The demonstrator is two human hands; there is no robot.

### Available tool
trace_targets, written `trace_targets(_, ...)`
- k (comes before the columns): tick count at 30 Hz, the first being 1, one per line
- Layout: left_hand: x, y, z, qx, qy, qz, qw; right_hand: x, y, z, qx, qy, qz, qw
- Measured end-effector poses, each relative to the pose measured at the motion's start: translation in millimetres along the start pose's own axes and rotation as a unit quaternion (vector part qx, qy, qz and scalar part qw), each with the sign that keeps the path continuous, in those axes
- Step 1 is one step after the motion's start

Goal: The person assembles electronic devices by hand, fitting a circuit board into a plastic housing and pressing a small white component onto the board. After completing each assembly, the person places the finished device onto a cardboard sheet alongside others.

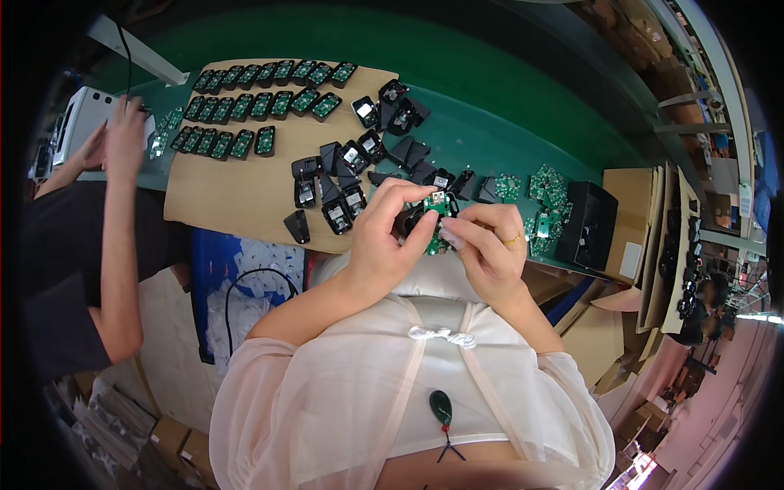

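Note:
My left hand (382, 233) grips a small green circuit board (438, 201) between thumb and fingers, in front of my chest. A dark casing partly shows behind that thumb; whether the board is seated in it I cannot tell. My right hand (492, 249) is closed in a pinch at the board's right edge, and the fingers hide what is between them. More green board shows below the fingertips. Just beyond my hands lie loose black plastic housings (336, 215), several with a metallic part inside.
On a cardboard sheet (233, 184), black housings with green boards (261, 106) stand in rows. Loose boards (549, 186) lie right, beside a black bin (590, 224) and cardboard box (629, 212). At left, a co-worker's hands (122, 135) are near a white device (84, 122). A blue crate (200, 302) sits below.

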State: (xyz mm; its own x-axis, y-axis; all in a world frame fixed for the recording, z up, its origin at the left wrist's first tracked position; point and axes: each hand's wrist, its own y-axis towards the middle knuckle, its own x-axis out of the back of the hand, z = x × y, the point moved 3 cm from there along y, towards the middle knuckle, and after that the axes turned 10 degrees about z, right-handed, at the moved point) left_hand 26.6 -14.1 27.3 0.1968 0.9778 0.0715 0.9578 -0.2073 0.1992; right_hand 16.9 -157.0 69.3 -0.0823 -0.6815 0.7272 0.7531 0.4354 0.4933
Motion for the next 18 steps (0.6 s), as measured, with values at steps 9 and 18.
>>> trace_targets(9,3.1,-2.8,-8.8,-0.053,0.05,-0.019,0.997,4.4,0.2,6.4,0.028,0.006,0.041,0.999)
trace_targets(18,4.1,-3.0,-17.1,-0.043,0.076,-0.004,0.996,9.2,4.7,7.2,0.054,-0.028,0.095,0.994)
